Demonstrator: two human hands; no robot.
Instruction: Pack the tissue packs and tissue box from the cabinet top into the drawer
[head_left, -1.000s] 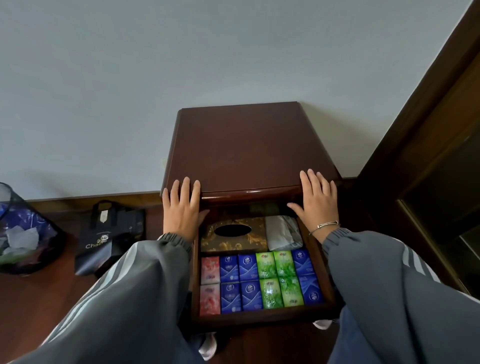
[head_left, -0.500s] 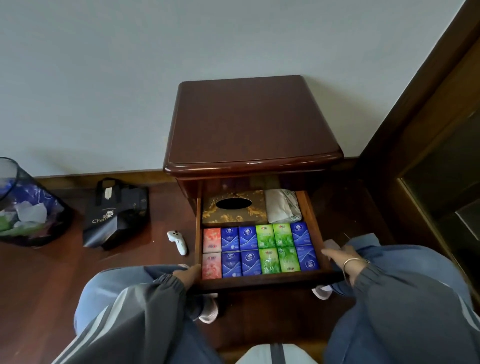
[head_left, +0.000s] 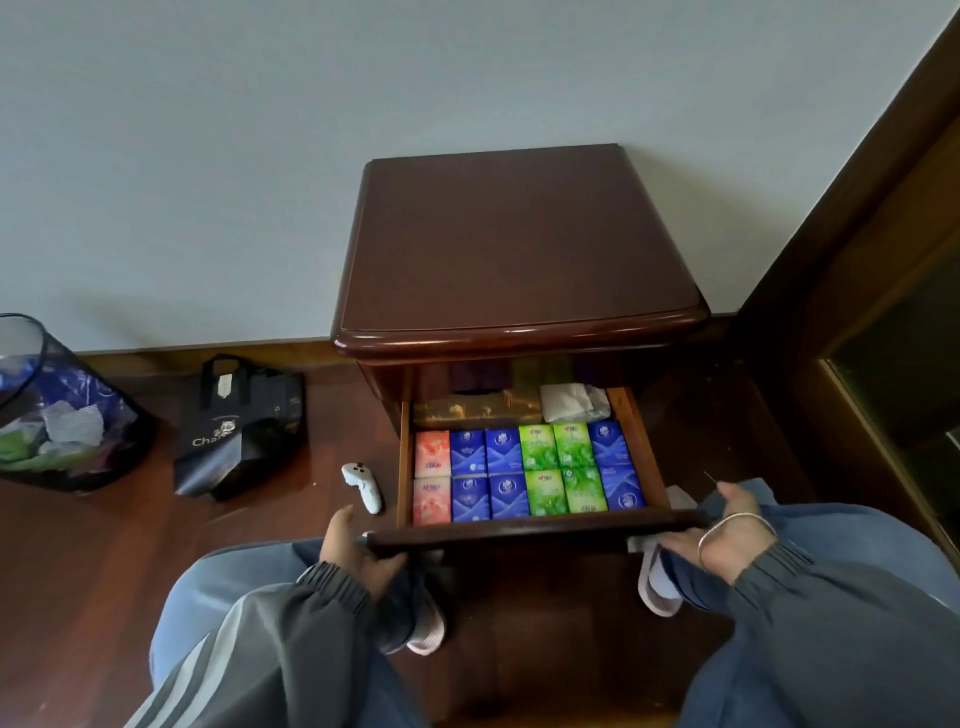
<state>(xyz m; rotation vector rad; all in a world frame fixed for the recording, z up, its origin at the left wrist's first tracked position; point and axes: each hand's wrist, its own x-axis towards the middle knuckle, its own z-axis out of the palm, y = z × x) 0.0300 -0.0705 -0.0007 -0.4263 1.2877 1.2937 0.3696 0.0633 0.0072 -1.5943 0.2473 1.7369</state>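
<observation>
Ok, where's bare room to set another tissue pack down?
The wooden cabinet top is bare from pale wall to front lip. The wooden drawer is crowded: pink, blue and green tissue packs fill it side to side, gold tissue box and white soft pack behind.

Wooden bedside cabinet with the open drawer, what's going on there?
A person crouches before the dark wooden cabinet, left hand and right hand gripping the two ends of the front of its pulled-out wooden drawer. Inside lie two neat rows of pink, blue and green tissue packs, with a gold patterned tissue box and a white soft pack behind them. Packing looks finished; closing the drawer probably comes next.
</observation>
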